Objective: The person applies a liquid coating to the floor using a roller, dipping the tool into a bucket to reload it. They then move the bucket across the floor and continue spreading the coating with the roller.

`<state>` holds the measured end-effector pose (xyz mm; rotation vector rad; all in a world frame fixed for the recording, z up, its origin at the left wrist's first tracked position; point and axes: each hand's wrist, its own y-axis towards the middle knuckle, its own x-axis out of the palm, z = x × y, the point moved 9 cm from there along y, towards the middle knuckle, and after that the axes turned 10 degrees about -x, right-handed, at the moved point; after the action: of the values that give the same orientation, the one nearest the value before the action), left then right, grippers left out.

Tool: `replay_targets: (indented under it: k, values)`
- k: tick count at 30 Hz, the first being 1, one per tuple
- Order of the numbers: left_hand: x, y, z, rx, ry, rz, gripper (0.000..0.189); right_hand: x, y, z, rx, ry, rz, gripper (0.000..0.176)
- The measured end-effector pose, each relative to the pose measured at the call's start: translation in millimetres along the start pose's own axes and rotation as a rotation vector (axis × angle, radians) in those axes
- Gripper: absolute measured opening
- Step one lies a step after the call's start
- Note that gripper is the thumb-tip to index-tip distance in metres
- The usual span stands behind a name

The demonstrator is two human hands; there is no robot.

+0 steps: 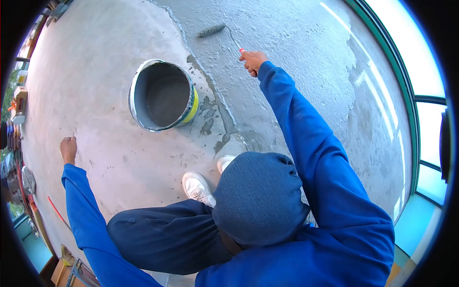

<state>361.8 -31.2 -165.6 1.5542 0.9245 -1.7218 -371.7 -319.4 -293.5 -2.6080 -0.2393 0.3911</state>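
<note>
My right hand [253,62] is closed round the handle of a paint roller [211,31]. The roller's grey-coated, shaggy sleeve rests on the wet grey coating [296,43] on the floor. To the left of that arm, a large white bucket [134,98] with a yellow band stands upright on the floor, holding grey liquid. My left hand [69,149] is out at the far left, over bare floor, its fingers curled into a fist with nothing showing in them.
My white shoes [196,186] are on the dry concrete [95,71] just below the bucket. Dark wet splashes [208,126] lie along the coating's edge. Framed windows [410,91] run down the right side. Boxes [20,99] and assorted items line the left edge, near a red rod [58,211].
</note>
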Motion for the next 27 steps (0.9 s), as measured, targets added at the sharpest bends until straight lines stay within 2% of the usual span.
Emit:
replay_targets:
  k: [2, 6, 12, 16, 18, 22, 25, 27]
  values:
    - [-1, -2, -1, 0.012, -0.001, 0.016, 0.037, -2, -6, 11, -0.036, -0.1, 0.005, 0.041]
    - [4, -2, 2, -0.002, -0.016, -0.004, 0.037, -33, -80, 50, -0.154, -0.353, 0.031, 0.048]
    - [24, 17, 24, 0.032, -0.001, -0.02, 0.038, -75, -207, 109, -0.235, -0.545, 0.148, 0.038]
    - [26, 8, 50, 0.061, -0.047, -0.059, 0.038, -95, -289, 136, -0.21, -0.695, 0.193, 0.036]
    - [28, 11, 52, 0.087, -0.01, -0.057, 0.038, -105, -321, 157, -0.088, -0.532, 0.151, 0.035]
    - [35, 21, 32, 0.076, -0.01, -0.029, 0.038, -100, -343, 169, 0.02, -0.357, 0.136, 0.032]
    - [33, 16, 25, 0.055, -0.015, -0.041, 0.038, -77, -310, 150, -0.096, -0.514, 0.143, 0.033]
    - [26, 4, 26, 0.014, -0.032, -0.069, 0.038, -55, -271, 128, -0.261, -0.57, 0.179, 0.034]
